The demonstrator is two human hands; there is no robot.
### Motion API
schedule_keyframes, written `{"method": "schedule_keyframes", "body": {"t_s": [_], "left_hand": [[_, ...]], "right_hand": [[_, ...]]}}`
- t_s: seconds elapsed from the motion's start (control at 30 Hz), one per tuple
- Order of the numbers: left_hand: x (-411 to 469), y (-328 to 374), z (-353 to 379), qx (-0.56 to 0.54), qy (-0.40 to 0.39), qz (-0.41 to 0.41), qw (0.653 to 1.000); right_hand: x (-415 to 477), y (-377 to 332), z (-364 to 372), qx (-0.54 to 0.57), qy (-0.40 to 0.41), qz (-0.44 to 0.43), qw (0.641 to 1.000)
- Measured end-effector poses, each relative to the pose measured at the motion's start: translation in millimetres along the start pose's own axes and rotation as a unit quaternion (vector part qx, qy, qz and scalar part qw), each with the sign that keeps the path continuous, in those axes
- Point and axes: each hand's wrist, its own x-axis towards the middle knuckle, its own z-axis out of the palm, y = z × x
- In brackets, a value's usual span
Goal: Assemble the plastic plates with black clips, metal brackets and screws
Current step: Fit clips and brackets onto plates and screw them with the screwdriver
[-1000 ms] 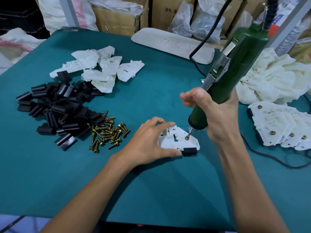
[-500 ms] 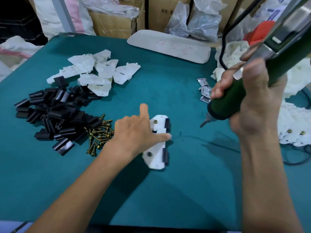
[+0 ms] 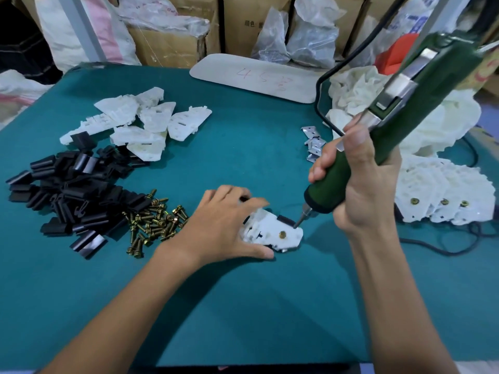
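From my head camera, I have my left hand (image 3: 229,225) spread flat, fingers and thumb pinning the plastic plate (image 3: 272,232) down on the teal worktop (image 3: 243,306) right in front of me. My right hand (image 3: 359,182) is wrapped tight around the green electric screwdriver (image 3: 378,136), its bit (image 3: 299,221) poised just above the plate's far edge, close to a black clip (image 3: 283,218) fitted there. One brass screw (image 3: 282,234) sits in the plate, slightly nearer me than the bit. I judge I am in the fastening step: the bit needs to come down squarely on that screw head while my left hand keeps the plate from turning.

To my left lie loose screws (image 3: 154,225), a heap of black clips (image 3: 67,195) and bare plates (image 3: 140,122); metal brackets (image 3: 313,144) lie beyond the driver, and finished plates (image 3: 442,195) stack at my right.

No bins sit on the worktop. Behind it stand cardboard boxes (image 3: 167,41) and plastic bags (image 3: 297,33); I cannot tell what they hold.
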Motion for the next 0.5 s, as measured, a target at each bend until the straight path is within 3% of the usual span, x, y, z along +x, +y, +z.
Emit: {"method": "schedule_keyframes", "body": {"t_s": [0.07, 0.17, 0.5], "left_hand": [[-1.7, 7.4, 8.2, 0.045, 0.054, -0.031, 0.997], [-0.1, 10.6, 23.0, 0.035, 0.122, -0.016, 0.992], [3.5, 9.9, 28.1, 0.001, 0.106, -0.024, 0.994]], "right_hand": [[0.2, 2.1, 1.0, 0.004, 0.004, 0.000, 1.000], [2.0, 5.7, 2.3, 0.002, 0.013, -0.002, 1.000], [7.4, 23.9, 1.7, -0.022, 0.033, 0.008, 0.999]]}}
